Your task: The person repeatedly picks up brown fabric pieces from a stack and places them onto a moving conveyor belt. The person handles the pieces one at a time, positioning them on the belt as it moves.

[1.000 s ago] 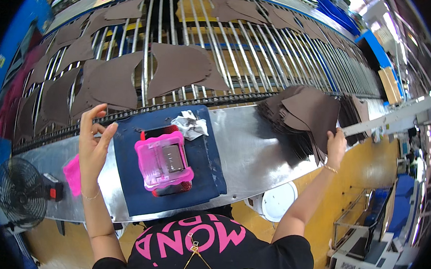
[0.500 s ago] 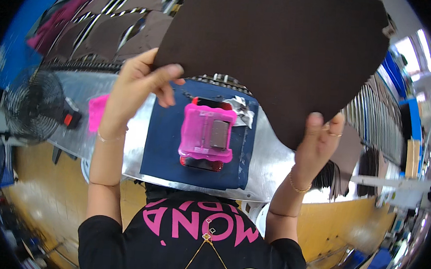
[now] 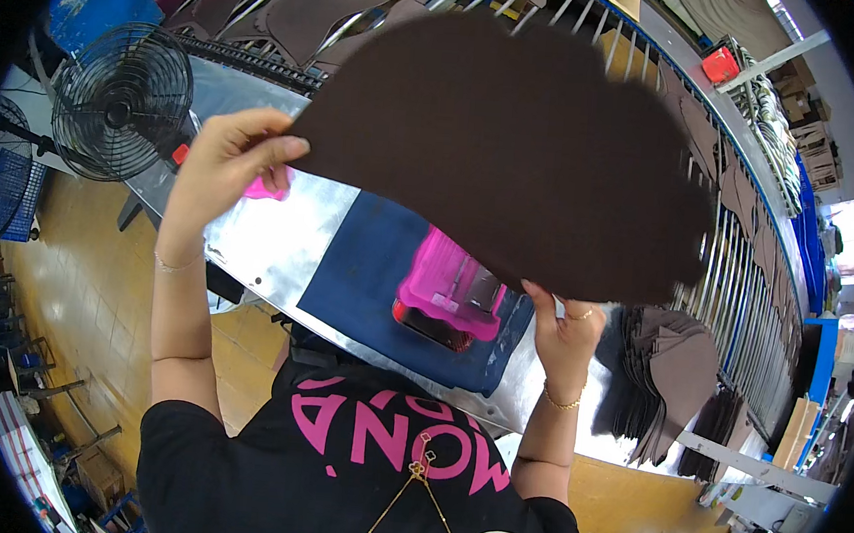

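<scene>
Between my two hands hangs a large dark brown cut fabric piece (image 3: 514, 154) with curved edges, raised above the metal table. My left hand (image 3: 231, 164) pinches its left corner between thumb and fingers. At its lower right edge, my right hand (image 3: 566, 336) grips it, thumb on the near face. Under the piece, partly covered by it, a bright pink plastic tray (image 3: 436, 282) sits on a dark blue mat (image 3: 357, 281). A small item in the tray is mostly hidden.
A black fan (image 3: 119, 111) stands at the left end of the metal table (image 3: 260, 240). Behind runs a roller conveyor (image 3: 742, 289) carrying brown pieces. A stack of brown cut pieces (image 3: 672, 373) lies to the right, beside a pale bar (image 3: 760, 463).
The brown piece has come lower and nearer, now covering part of the pink tray. My right hand has moved slightly left and down. The whole view has turned and shifted.
</scene>
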Action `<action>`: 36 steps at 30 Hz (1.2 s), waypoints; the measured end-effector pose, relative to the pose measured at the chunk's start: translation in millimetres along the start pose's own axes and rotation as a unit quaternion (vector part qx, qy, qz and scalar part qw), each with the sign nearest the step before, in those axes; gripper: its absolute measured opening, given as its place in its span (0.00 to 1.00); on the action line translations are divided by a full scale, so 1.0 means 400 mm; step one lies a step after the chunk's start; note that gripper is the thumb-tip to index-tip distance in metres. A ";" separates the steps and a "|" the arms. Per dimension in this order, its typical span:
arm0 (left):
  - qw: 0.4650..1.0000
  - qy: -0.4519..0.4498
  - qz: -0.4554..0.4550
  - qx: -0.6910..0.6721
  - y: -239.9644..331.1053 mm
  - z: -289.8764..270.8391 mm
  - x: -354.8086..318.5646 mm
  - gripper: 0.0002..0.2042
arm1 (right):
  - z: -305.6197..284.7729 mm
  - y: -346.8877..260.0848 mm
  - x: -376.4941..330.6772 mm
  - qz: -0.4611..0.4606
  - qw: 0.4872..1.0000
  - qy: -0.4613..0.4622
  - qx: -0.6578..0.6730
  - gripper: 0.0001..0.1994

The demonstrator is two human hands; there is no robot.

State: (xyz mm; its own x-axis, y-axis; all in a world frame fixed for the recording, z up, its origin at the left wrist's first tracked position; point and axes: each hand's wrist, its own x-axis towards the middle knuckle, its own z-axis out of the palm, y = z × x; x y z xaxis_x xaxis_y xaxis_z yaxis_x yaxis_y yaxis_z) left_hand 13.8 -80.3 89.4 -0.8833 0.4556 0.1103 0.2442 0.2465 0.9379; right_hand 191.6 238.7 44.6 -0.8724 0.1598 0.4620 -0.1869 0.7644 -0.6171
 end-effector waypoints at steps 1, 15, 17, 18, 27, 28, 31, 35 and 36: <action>1.000 -0.026 -0.018 0.001 -0.010 0.018 0.003 0.04 | -0.017 0.004 -0.010 0.000 1.000 0.003 -0.010 0.05; 0.905 -0.210 0.310 0.201 0.054 0.385 0.063 0.05 | -0.343 0.146 -0.399 0.261 0.964 0.033 -0.020 0.12; 0.893 -0.211 0.335 0.213 0.069 0.442 0.066 0.05 | -0.408 0.077 -0.390 0.293 0.954 0.051 -0.030 0.08; 0.889 -0.209 0.354 0.202 0.070 0.470 0.074 0.05 | -0.438 0.068 -0.400 0.297 0.951 0.068 -0.058 0.07; 0.814 0.081 0.533 0.218 0.295 0.525 0.358 0.03 | -0.417 0.052 -0.090 0.167 0.937 0.297 -0.080 0.12; 0.787 0.127 0.555 0.236 0.320 0.536 0.389 0.04 | -0.420 0.071 -0.060 0.161 0.956 0.212 -0.120 0.15; 0.695 0.180 0.599 0.353 0.349 0.537 0.455 0.04 | -0.261 0.142 0.089 0.204 0.971 0.089 -0.083 0.15; 0.620 0.156 0.629 0.442 0.332 0.599 0.524 0.07 | -0.076 0.264 0.211 0.275 0.961 0.038 -0.011 0.12; 0.603 0.151 0.629 0.468 0.319 0.589 0.532 0.07 | -0.025 0.306 0.236 0.260 0.964 0.059 -0.012 0.12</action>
State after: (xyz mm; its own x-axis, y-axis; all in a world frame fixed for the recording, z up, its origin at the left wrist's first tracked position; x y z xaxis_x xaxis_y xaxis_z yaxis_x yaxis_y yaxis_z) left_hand -48.9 249.7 155.2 0.2369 0.6437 0.7277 0.7902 0.3081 -0.5298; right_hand 90.8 353.7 19.2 -0.7873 0.5943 0.1641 0.2733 0.5750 -0.7711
